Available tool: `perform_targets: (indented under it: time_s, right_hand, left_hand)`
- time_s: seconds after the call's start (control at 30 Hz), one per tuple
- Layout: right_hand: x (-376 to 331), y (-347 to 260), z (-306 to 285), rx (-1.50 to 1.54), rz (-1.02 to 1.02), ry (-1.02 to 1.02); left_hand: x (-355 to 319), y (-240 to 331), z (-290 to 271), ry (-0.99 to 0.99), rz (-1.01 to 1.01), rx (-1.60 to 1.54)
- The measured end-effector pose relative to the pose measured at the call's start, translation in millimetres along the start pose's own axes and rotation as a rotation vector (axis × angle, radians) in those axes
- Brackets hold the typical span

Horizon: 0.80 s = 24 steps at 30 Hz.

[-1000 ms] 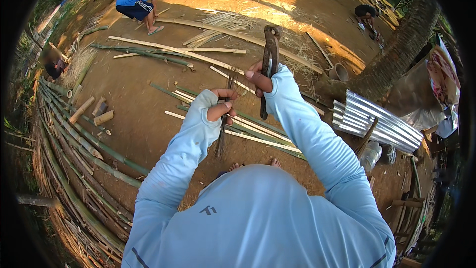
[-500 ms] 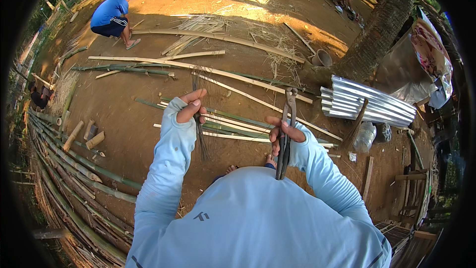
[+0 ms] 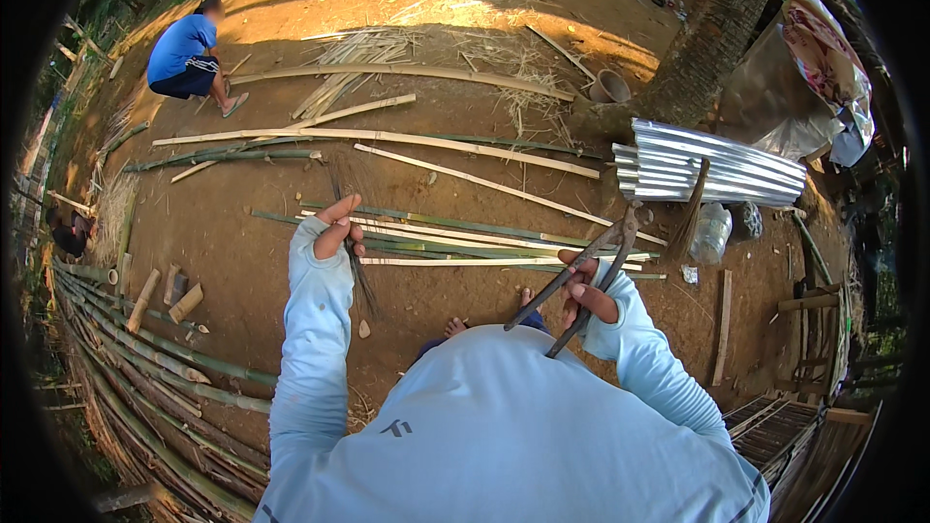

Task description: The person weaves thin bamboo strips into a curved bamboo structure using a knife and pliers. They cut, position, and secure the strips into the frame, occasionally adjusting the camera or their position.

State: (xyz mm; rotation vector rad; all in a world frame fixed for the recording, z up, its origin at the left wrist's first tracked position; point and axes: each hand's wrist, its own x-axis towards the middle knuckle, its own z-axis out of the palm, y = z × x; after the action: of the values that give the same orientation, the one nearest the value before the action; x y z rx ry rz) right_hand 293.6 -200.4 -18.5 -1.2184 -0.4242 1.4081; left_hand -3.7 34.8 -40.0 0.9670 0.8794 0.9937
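My left hand is closed, pinching a bundle of thin dark wires. The strands stick out above and below the fingers. In my right hand is a pair of long-handled metal pincers, their head tilted up to the right. Their two dark handles stand spread apart, with my fingers between and around them. The hands are held apart in front of my body, above the ground. Beneath them lie several split bamboo strips, some green and some pale.
Bamboo poles lie in a pile at the left, near short bamboo pieces. Corrugated metal sheets rest by a tree trunk at the right. A person in blue crouches at far left beside long bamboo strips.
The pincers' handles have spread from nearly together, and the tool has tilted from upright to the right. My left hand, still pinching the wires, is slightly lower and further left.
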Motion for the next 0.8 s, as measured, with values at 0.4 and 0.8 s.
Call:
perform_targets:
  time_s: [0.4, 0.8]
  right_hand:
    - [4.3, -19.2, 50.9, -0.195, 0.112, -0.217]
    - [46.6, -71.6, 74.3, -1.883, -0.501, -0.030]
  left_hand:
    - [-26.2, -10.3, 18.1, -0.122, -0.039, 0.129]
    - [-67.2, 7.5, 48.3, -0.394, -0.296, 0.342]
